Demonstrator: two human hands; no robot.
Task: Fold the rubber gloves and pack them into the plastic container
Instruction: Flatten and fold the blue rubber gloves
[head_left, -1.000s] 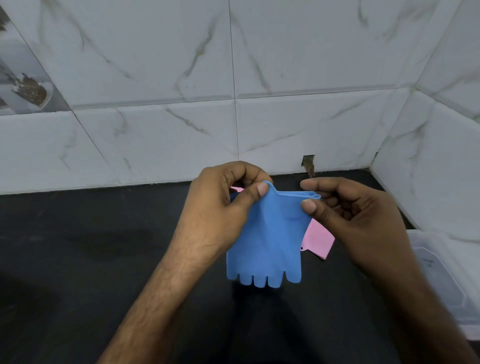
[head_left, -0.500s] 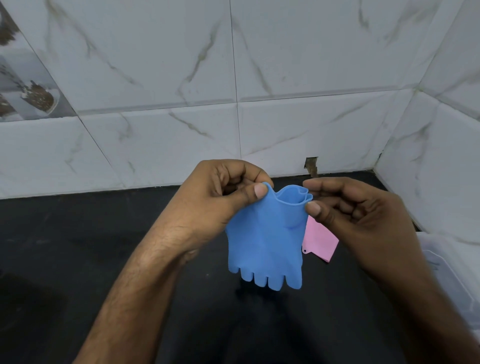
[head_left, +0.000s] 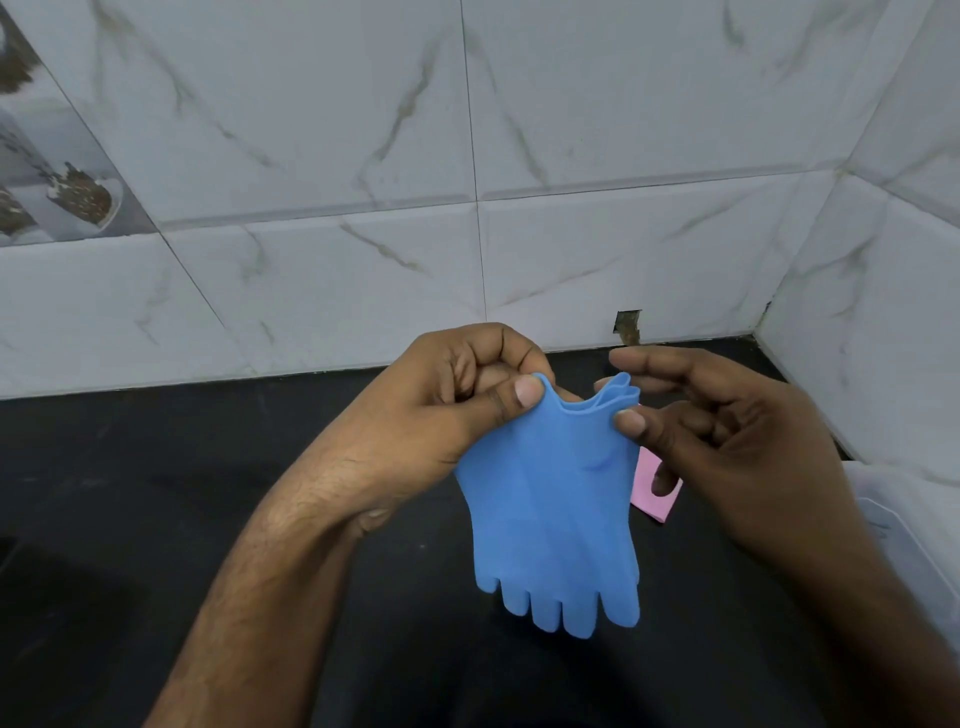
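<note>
At far left, a grey decorative wall tile (head_left: 57, 171) printed with spoons of brown grain is sitting among the white marble-veined wall tiles (head_left: 311, 130) behind a black stone countertop (head_left: 130, 493). The left hand (head_left: 441, 415) is reaching in from the lower left and is pinching the left corner of the cuff of a blue rubber glove (head_left: 550, 509) between thumb and curled forefinger, the other fingers being folded into the palm. The glove is hanging in the air above the countertop, cuff uppermost and finger tips pointing down, its cuff edge rippling between the two hands. The right hand (head_left: 727, 441) is pinching the right corner of the same cuff, with the thumb on the near face and the fingers bending behind it. Just behind the blue glove and partly covered by the right hand, a flat pink rubber glove (head_left: 652, 493) is lying on the countertop; only a small corner of it is showing. At the right edge, a translucent plastic container (head_left: 893, 525) is standing on the countertop against the side wall, well apart from the held glove; its contents cannot be determined. A small chipped gap (head_left: 627, 326) is showing at the foot of the back wall.
</note>
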